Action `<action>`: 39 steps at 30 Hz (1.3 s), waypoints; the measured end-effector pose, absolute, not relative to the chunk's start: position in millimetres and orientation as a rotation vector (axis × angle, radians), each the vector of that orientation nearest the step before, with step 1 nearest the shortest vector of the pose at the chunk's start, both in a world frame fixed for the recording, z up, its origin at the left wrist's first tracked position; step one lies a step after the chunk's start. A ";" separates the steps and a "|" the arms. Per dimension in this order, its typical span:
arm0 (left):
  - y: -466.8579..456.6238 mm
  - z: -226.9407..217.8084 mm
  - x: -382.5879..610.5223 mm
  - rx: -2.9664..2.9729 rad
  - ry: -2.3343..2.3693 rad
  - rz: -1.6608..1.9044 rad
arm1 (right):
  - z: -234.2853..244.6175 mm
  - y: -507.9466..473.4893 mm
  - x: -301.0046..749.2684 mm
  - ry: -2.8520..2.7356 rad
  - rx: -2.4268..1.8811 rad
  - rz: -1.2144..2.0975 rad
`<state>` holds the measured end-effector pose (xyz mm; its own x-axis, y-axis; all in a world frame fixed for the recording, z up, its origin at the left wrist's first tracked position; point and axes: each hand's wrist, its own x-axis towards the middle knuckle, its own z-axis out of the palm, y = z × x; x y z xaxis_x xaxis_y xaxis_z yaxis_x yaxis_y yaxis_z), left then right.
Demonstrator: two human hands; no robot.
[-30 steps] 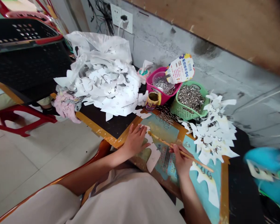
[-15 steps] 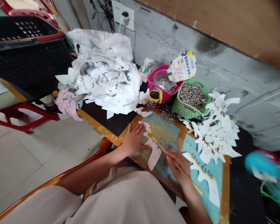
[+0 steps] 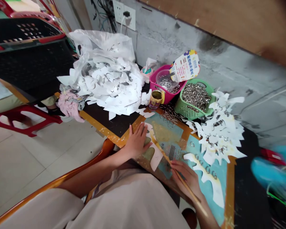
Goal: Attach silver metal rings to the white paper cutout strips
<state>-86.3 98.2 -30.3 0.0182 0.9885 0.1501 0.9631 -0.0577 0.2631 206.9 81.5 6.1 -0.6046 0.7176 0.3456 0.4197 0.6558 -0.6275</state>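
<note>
Lower centre of the frame: left hand (image 3: 136, 142) lies flat, pressing a white paper cutout (image 3: 154, 152); right hand (image 3: 187, 176) grips a wooden stick (image 3: 178, 175) across it.

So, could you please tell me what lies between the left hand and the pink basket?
In the head view, a small yellow pot stands there, just before the pink basket; a white paper scrap lies nearer the left hand.

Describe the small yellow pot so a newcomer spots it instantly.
Find the heap of white paper cutouts at the left of the dark table. At its right edge, in front of the pink plastic basket, stands the small yellow round pot. It is far smaller than the basket and the only round pot.
</note>
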 end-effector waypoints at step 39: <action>45.3 -23.3 -75.5 2.429 1.598 0.688 | -3.0 45.3 236.8 -2.214 -0.879 0.833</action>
<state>-75.5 45.3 -23.3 0.3259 0.8998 0.2902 0.8294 -0.4194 0.3690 236.8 45.3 -3.0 -0.5944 0.7462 0.2998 0.3635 0.5819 -0.7275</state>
